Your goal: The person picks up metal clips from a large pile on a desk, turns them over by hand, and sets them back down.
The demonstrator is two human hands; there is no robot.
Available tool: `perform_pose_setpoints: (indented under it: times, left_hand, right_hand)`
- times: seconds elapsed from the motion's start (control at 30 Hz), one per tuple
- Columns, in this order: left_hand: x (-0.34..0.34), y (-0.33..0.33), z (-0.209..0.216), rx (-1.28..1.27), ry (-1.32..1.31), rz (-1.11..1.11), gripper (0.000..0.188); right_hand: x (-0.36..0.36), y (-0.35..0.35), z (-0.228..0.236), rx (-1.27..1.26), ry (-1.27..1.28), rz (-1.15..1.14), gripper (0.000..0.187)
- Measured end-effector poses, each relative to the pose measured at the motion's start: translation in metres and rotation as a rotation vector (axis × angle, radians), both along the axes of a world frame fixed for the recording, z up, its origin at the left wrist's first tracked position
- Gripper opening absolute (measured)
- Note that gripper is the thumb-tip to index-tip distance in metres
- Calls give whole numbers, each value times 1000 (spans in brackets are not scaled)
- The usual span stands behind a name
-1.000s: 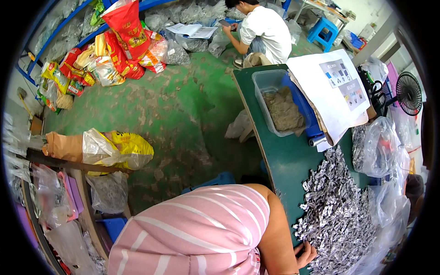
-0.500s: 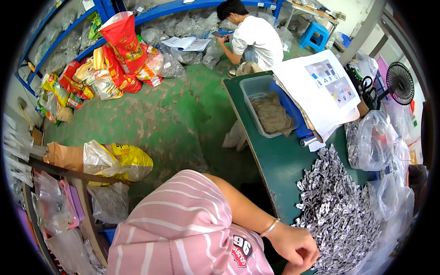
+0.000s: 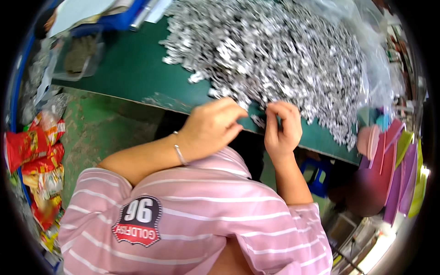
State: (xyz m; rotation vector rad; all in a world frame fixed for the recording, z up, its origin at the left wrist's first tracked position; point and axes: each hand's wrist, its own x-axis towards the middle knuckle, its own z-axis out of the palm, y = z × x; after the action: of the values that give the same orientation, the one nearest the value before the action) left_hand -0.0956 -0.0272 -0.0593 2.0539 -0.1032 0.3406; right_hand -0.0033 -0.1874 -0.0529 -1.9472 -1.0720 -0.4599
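Small silvery parts (image 3: pixel 275 55), heaped | green table (image 3: pixel 128 64) | left hand (image 3: pixel 213 126), right hand (image 3: pixel 283 130): curled, heap's near edge | either grip pinching: cannot tell

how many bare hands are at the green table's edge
2: the bare left hand, a thin silver-coloured bangle at its wrist, and the bare right hand, to its right, both beside the heap of small silver-grey pieces. None looks hidden.

The left hand (image 3: pixel 211 127) is pointed toward two o'clock, the right hand (image 3: pixel 284 130) toward twelve; on both, the fingers (image 3: pixel 290 114) are bent.
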Motion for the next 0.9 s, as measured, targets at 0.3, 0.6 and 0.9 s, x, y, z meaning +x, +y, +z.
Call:
perform_pose_setpoints:
  times: [0.3,0.6,0.9]
  left_hand:
    - [1,-7,-9,-26,-104,-19,16]
    - [3,-8,-9,-72,-110,-35,19]
    - [1,-6,-10,-40,-119,-37,21]
  right_hand:
    - [-22,-27,2,-305,142,-15,31]
    - [-13,-28,-14,-284,-50,7,25]
    - [-16,-44,-4,-335,70,102,30]
